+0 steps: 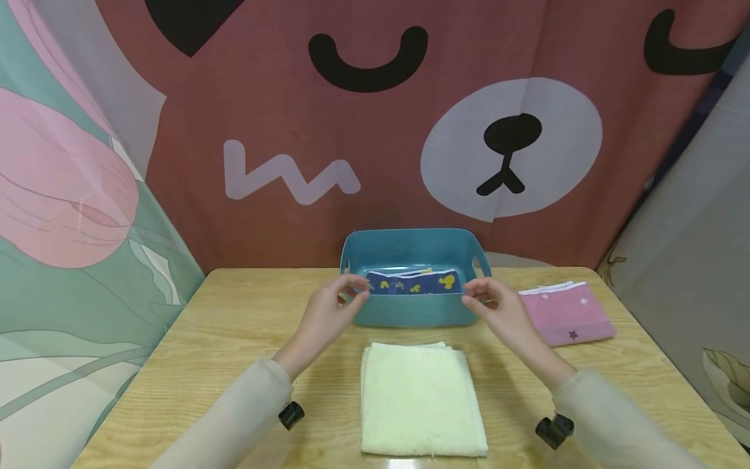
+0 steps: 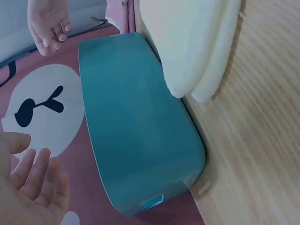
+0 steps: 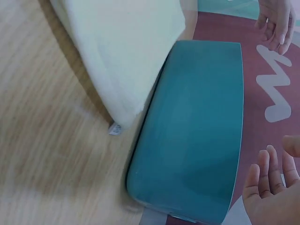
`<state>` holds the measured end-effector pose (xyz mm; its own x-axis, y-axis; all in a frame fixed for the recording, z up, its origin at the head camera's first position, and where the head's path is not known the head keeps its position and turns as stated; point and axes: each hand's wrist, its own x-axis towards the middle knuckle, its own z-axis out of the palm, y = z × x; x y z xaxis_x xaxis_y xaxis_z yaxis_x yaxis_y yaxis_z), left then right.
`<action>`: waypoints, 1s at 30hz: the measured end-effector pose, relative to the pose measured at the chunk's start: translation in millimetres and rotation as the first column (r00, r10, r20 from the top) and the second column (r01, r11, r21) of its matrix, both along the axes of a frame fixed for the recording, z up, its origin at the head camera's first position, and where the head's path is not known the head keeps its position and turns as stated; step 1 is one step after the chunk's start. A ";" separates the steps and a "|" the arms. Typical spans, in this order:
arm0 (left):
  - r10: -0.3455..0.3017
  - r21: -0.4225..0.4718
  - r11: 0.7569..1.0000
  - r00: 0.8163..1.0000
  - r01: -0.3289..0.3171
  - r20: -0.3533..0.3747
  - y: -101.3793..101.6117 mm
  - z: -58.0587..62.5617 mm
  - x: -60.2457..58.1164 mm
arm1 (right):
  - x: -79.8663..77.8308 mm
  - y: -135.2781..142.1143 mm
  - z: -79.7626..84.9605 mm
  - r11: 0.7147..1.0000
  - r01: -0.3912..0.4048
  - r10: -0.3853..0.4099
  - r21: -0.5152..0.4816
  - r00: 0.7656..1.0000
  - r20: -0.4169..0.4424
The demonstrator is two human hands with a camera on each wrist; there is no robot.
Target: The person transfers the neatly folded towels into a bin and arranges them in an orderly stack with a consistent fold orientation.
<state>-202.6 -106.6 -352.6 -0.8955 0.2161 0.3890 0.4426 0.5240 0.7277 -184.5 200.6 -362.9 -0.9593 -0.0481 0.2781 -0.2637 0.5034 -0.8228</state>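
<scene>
A teal plastic bin (image 1: 416, 311) stands at the back of the table. Inside it lies a folded navy cloth (image 1: 430, 284) with yellow figures and white edges. My left hand (image 1: 336, 303) hovers by the bin's front left, fingers loosely bent and holding nothing. On the other side my right hand (image 1: 498, 303) mirrors it, likewise holding nothing. Both wrist views show the left hand (image 2: 35, 190) and the right hand (image 3: 272, 187) apart from the bin's rim. In front of the bin, between my forearms, lies a folded pale yellow towel (image 1: 422, 400).
A folded pink cloth with stars (image 1: 568, 312) lies on the wooden table (image 1: 234, 326) right of the bin, partly behind my right forearm. A curtain (image 1: 281, 234) with a printed bear hangs right behind the table. More printed fabric (image 1: 64, 195) hangs along the left.
</scene>
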 end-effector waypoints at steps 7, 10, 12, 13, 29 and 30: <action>-0.016 -0.007 1.000 0.999 0.017 0.042 -5.1 -3.8 12.1 | 12.1 1.7 -7.6 1.000 0.005 -0.005 -0.001 1.000 0.018; -0.006 -0.021 1.000 0.999 0.007 0.052 -7.0 -5.9 17.7 | 17.4 1.4 -10.5 1.000 0.005 -0.005 -0.008 1.000 0.026; -0.006 -0.024 1.000 0.998 0.007 0.068 -8.1 -7.5 21.7 | 20.8 1.0 -12.5 1.000 0.011 -0.011 0.000 0.999 0.039; -0.006 -0.028 1.000 0.997 0.008 0.075 -8.6 -8.5 23.5 | 22.3 0.7 -13.6 1.000 0.016 -0.016 0.006 0.999 0.049; 0.026 0.024 0.999 0.984 -0.030 0.175 -20.2 -23.5 41.9 | 37.2 2.0 -35.1 1.000 0.028 -0.029 0.004 0.992 0.122; 0.026 0.026 0.999 0.984 -0.031 0.178 -20.6 -24.1 42.8 | 38.4 2.3 -36.0 1.000 0.025 -0.026 0.008 0.993 0.118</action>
<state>-159.9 -127.2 -376.7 -0.9565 0.1807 0.2293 0.2905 0.5125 0.8081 -146.2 202.9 -399.0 -0.9864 -0.0245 0.1626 -0.1519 0.5140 -0.8442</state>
